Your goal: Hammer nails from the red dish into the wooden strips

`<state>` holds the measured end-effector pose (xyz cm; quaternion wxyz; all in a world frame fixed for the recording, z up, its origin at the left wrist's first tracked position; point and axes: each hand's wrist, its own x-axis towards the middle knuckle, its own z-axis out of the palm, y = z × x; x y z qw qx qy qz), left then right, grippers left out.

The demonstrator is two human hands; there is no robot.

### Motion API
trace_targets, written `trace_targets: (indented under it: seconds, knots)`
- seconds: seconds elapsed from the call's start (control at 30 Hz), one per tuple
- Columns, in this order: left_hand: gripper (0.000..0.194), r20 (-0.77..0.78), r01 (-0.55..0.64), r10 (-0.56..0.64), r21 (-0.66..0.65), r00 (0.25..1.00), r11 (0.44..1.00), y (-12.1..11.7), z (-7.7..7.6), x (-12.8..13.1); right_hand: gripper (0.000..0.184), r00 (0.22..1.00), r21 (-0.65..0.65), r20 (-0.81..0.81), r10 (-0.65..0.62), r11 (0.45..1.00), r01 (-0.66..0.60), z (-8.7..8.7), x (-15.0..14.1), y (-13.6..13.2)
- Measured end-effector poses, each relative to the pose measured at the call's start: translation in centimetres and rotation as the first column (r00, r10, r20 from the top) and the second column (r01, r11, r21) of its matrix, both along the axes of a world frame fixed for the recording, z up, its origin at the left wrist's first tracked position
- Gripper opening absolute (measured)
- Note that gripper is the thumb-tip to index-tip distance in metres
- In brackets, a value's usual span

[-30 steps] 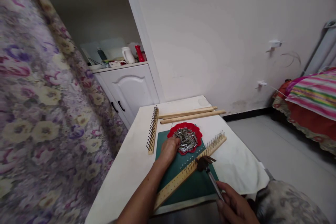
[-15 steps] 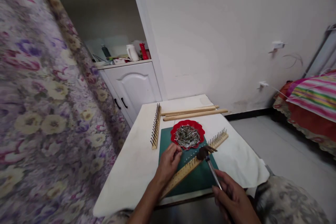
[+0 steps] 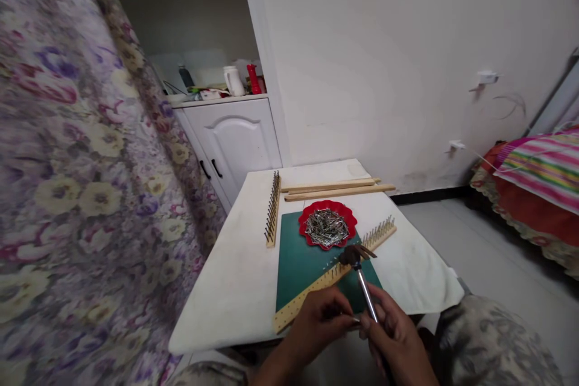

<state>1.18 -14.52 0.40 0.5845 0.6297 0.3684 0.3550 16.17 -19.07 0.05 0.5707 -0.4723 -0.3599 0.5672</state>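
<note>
My right hand (image 3: 392, 327) is wrapped round the handle of a claw hammer (image 3: 364, 289), whose dark head hangs over a wooden strip (image 3: 312, 291). Rows of nails stand up from the strip's far half; small holes dot its near end. Close beside the hammer handle, my left hand (image 3: 323, 316) pinches something small and shiny, apparently a nail (image 3: 356, 319), near the right fingertips. Behind the strip, a red scalloped dish (image 3: 304, 224) holds a heap of loose nails (image 3: 326, 227). The strip lies slantwise across a green mat (image 3: 289, 259).
A second nail-studded strip (image 3: 272, 211) lies at the table's left. Bare wooden strips (image 3: 337, 192) lie along the back of the white-covered table (image 3: 217, 295). A floral curtain (image 3: 104, 193) hangs at left, beside a white cabinet (image 3: 239, 139). A bed (image 3: 543, 175) stands at right.
My left hand has moved from beside the red dish down and right, up to my right hand. The hammer stays in my right hand, and the view has shifted slightly.
</note>
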Motion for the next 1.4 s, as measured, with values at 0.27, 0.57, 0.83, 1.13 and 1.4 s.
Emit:
trace_targets:
  seconds: [0.27,0.57,0.83,1.13,1.4]
  knots:
    - [0.019,0.407,-0.064,0.234,-0.388,0.883,0.919,-0.7,-2.0,1.8,0.057,0.997,0.003,-0.076,0.013,1.0,-0.013,-0.3,0.6,0.0]
    - [0.017,0.315,-0.202,0.275,-0.247,0.908,0.948,0.1,-2.3,0.7,0.058,0.998,-0.006,-0.036,-0.05,0.999,0.05,-1.0,0.3,-0.5]
    - [0.014,-0.199,-0.429,0.503,0.32,0.841,0.845,3.1,-1.9,-1.7,0.055,0.997,-0.009,0.029,-0.078,0.997,0.079,-0.8,0.8,-0.5]
    - [0.015,-0.303,-0.4,0.526,0.391,0.794,0.829,3.7,-3.0,-0.9,0.052,0.998,-0.016,0.031,-0.051,0.999,0.051,-1.2,1.0,-0.6]
    - [0.015,-0.334,-0.371,0.523,0.423,0.784,0.827,3.9,-3.1,-0.7,0.052,1.0,-0.02,0.02,-0.024,0.999,0.024,-1.5,1.4,-0.5]
